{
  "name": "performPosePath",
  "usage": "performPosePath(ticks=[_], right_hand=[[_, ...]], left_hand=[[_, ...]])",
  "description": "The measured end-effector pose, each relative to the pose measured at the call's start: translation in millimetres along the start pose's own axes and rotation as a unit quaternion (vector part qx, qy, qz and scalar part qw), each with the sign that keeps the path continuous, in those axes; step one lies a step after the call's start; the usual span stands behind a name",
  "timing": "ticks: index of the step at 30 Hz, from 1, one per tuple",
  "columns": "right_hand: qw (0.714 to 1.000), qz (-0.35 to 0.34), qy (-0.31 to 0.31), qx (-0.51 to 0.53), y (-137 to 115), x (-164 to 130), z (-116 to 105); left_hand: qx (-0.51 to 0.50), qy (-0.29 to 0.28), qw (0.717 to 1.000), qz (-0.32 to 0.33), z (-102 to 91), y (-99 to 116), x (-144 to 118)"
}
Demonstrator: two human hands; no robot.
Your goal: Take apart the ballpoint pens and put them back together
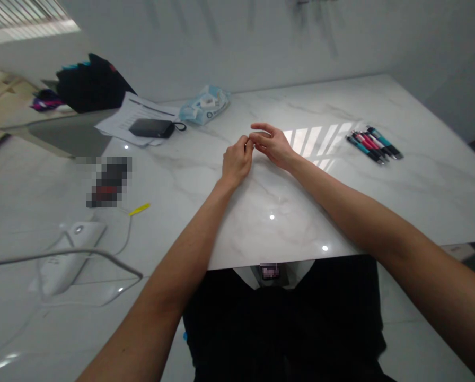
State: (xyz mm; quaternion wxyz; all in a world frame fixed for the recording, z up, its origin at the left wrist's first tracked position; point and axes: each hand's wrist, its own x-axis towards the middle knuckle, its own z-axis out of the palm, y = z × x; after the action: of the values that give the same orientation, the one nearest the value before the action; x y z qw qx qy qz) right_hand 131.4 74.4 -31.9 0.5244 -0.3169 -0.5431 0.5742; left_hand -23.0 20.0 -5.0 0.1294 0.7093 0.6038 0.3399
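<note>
My left hand is over the middle of the white marbled table, with its fingers curled in. Its fingertips meet those of my right hand. Whether anything small lies inside the left fingers is hidden. The right hand's fingers are loosely bent and apart, with one stretched out to the left. Several pens in teal, red, white and black lie side by side, to the right of both hands. Behind the hands, near the wall, sits a light blue wipes packet.
A black pouch-like item with a wrist loop rests on printed papers. A white power strip, a grey cable, a yellow tag and a pixelated dark item are at left. The table's front edge runs above my lap.
</note>
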Motion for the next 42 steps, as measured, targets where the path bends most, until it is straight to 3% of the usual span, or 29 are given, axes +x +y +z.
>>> performPosePath(ticks=[5, 11, 15, 21, 27, 31, 36, 42], right_hand=[[0.999, -0.041, 0.006, -0.017, -6, 7, 2], [0.999, -0.035, -0.002, -0.029, -16, 4, 6], [0.998, -0.036, -0.03, -0.051, -21, 3, 6], [0.998, -0.047, -0.017, -0.041, -12, 6, 5], [0.994, -0.089, -0.013, -0.054, -9, 23, -13], [0.986, -0.121, 0.021, -0.113, -13, 34, -31], [0.967, -0.09, 0.013, -0.237, -3, 16, -30], [0.958, -0.071, -0.012, -0.276, 3, -4, -20]], left_hand=[[-0.05, 0.015, 0.999, 0.007, -0.7, 0, 2], [-0.054, 0.045, 0.997, 0.028, -3.7, 0, 3], [-0.038, 0.023, 0.998, 0.042, -3.0, -2, 3], [-0.037, 0.007, 0.999, 0.036, -4.9, 0, 4], [-0.152, -0.001, 0.988, 0.009, -7.2, 7, 6], [-0.281, -0.025, 0.958, -0.061, -5.2, 10, 10], [-0.338, -0.019, 0.936, -0.099, -5.6, 8, 14], [-0.271, 0.015, 0.959, -0.077, -3.7, 5, 13]])
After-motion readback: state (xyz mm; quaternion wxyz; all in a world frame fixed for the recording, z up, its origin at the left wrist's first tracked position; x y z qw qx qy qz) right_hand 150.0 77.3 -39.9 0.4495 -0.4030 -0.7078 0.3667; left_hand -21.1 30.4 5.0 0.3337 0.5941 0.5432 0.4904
